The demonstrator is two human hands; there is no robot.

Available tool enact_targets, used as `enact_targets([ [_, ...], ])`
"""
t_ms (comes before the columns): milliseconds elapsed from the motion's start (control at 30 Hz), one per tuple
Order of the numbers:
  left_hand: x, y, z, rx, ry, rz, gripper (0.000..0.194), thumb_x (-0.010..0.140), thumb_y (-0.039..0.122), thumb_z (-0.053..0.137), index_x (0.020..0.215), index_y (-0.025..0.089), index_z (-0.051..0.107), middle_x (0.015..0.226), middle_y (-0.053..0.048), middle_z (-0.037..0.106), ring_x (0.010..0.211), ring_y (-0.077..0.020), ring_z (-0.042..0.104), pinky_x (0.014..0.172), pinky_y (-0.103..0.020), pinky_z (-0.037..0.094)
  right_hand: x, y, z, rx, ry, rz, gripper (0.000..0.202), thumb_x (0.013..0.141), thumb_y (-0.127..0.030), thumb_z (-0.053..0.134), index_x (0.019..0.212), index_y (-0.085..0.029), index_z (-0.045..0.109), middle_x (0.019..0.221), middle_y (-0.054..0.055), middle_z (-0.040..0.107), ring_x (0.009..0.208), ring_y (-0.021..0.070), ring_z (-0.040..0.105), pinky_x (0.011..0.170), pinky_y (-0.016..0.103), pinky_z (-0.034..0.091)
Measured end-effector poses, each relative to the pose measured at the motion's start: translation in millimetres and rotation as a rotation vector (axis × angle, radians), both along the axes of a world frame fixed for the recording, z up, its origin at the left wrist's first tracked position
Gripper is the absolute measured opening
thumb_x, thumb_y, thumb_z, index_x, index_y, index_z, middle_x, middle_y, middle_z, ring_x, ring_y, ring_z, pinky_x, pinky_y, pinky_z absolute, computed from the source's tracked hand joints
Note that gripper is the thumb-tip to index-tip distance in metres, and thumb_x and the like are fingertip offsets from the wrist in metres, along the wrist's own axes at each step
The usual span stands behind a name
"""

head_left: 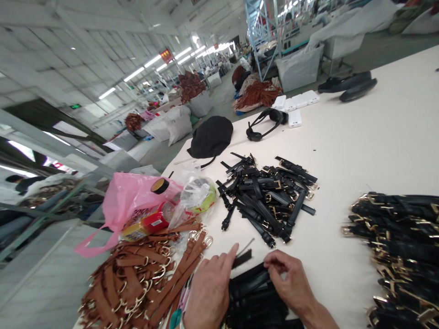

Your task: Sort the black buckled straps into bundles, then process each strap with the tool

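Observation:
My left hand (210, 288) lies along the left side of a bundle of black straps (255, 297) at the table's front edge, its fingers stretched forward. At the bundle's far right corner, the thumb and fingertips of my right hand (290, 279) pinch the end of a black strap. A short dark strip (242, 258) sticks out just beyond my left fingertips. Farther back lies a loose heap of black buckled straps (264, 194). Many more black straps with gold buckles (404, 246) are stacked at the right.
Brown straps with metal rings (137, 278) pile up at the left, beside a pink plastic bag (126, 196) and a red-and-yellow package (149, 224). A black cap (211, 136), a black headset (264, 125) and white boxes (298, 101) sit along the far edge of the table (360, 151).

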State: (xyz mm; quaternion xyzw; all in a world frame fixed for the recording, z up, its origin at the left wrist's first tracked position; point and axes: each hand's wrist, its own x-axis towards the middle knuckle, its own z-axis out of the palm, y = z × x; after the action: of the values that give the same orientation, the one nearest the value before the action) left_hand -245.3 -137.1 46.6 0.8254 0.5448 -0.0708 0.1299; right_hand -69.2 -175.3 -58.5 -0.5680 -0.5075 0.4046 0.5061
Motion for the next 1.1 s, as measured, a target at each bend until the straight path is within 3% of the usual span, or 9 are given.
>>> enact_targets([
  [100, -5.3, -12.4, -6.3, -0.244, 0.123, -0.171, 0.068, 0.067, 0.007, 0.047, 0.132, 0.028, 0.042, 0.12, -0.008, 0.056, 0.106, -0.0276, 0.052, 0.092, -0.046, 0.039, 4.8, -1.0, 1.2, 0.203, -0.095, -0.13, 0.02, 0.081, -0.016, 0.045, 0.089, -0.019, 0.063, 0.084, 0.007, 0.066, 0.079, 0.0189, 0.06, 0.073, 0.031, 0.049],
  [200, -9.0, -12.3, -7.1, -0.388, -0.039, -0.209, 0.07, 0.063, 0.009, 0.051, 0.13, 0.028, 0.044, 0.136, -0.005, 0.045, 0.12, -0.0247, 0.043, 0.102, -0.04, 0.034, 6.3, -2.2, 7.3, 0.328, -0.239, 0.085, 0.031, 0.08, -0.018, 0.05, 0.109, -0.023, 0.06, 0.109, 0.007, 0.064, 0.103, 0.0225, 0.054, 0.091, 0.039, 0.042],
  [367, 26.0, 24.5, -16.7, -0.163, -0.373, 0.173, 0.032, 0.083, 0.025, 0.042, 0.113, 0.021, 0.051, 0.101, -0.006, 0.062, 0.091, -0.0183, 0.059, 0.079, -0.03, 0.046, 0.3, -4.0, 12.6, 0.216, -0.316, 0.428, 0.019, 0.074, -0.02, 0.056, 0.089, -0.024, 0.066, 0.083, 0.001, 0.069, 0.082, 0.0192, 0.058, 0.084, 0.035, 0.041],
  [467, 67.1, 47.5, -41.3, -0.157, -0.423, 0.351, 0.042, 0.076, 0.038, 0.057, 0.113, 0.02, 0.048, 0.072, 0.001, 0.06, 0.064, -0.0168, 0.058, 0.064, -0.028, 0.043, -3.9, -5.9, 8.4, 0.203, -0.295, 0.441, 0.016, 0.069, -0.018, 0.06, 0.082, -0.025, 0.066, 0.077, -0.001, 0.068, 0.082, 0.019, 0.058, 0.083, 0.034, 0.039],
  [600, 98.4, 58.2, -72.1, -0.065, -0.459, 0.476, 0.054, 0.067, 0.026, 0.066, 0.115, 0.021, 0.042, 0.063, 0.006, 0.053, 0.063, -0.0162, 0.055, 0.063, -0.027, 0.037, -2.8, -4.9, 5.4, 0.329, -0.267, 0.311, 0.009, 0.068, -0.019, 0.062, 0.076, -0.023, 0.064, 0.078, -0.001, 0.067, 0.078, 0.0183, 0.057, 0.073, 0.032, 0.041],
  [700, 97.0, 55.9, -81.9, -0.065, -0.549, 0.556, 0.06, 0.064, 0.019, 0.064, 0.118, 0.022, 0.038, 0.059, 0.009, 0.048, 0.057, -0.0136, 0.051, 0.057, -0.024, 0.035, 5.0, 0.7, 3.6, 0.393, -0.355, -0.141, 0.009, 0.077, -0.016, 0.054, 0.079, -0.02, 0.063, 0.084, 0.005, 0.065, 0.082, 0.0203, 0.056, 0.075, 0.036, 0.043],
  [800, 88.3, 52.1, -84.3, -0.11, -0.692, 0.606, 0.063, 0.061, 0.014, 0.061, 0.119, 0.023, 0.037, 0.058, 0.01, 0.044, 0.053, -0.0111, 0.049, 0.052, -0.021, 0.035, 12.9, 6.6, -4.2, 0.24, -0.553, -0.456, 0.021, 0.081, -0.02, 0.053, 0.1, -0.018, 0.062, 0.119, 0.014, 0.054, 0.11, 0.0304, 0.046, 0.087, 0.049, 0.039],
  [900, 83.9, 48.1, -84.9, -0.176, -0.845, 0.68, 0.063, 0.058, 0.009, 0.056, 0.117, 0.02, 0.035, 0.058, 0.01, 0.042, 0.048, -0.0093, 0.047, 0.048, -0.019, 0.037, 15.8, 8.1, -17.1, 0.165, -0.652, -0.371, 0.03, 0.083, -0.019, 0.05, 0.112, -0.018, 0.058, 0.124, 0.014, 0.051, 0.11, 0.03, 0.046, 0.086, 0.048, 0.041],
  [1100, 90.4, 34.4, -85.8, -0.34, -1.142, 0.806, 0.078, 0.061, 0.017, 0.061, 0.129, 0.021, 0.024, 0.081, 0.001, 0.058, 0.051, -0.0092, 0.053, 0.044, -0.02, 0.042, 12.7, 6.0, -26.1, 0.205, -0.481, -0.294, 0.02, 0.085, -0.012, 0.044, 0.094, -0.02, 0.061, 0.094, 0.007, 0.064, 0.089, 0.0217, 0.057, 0.078, 0.039, 0.048],
])
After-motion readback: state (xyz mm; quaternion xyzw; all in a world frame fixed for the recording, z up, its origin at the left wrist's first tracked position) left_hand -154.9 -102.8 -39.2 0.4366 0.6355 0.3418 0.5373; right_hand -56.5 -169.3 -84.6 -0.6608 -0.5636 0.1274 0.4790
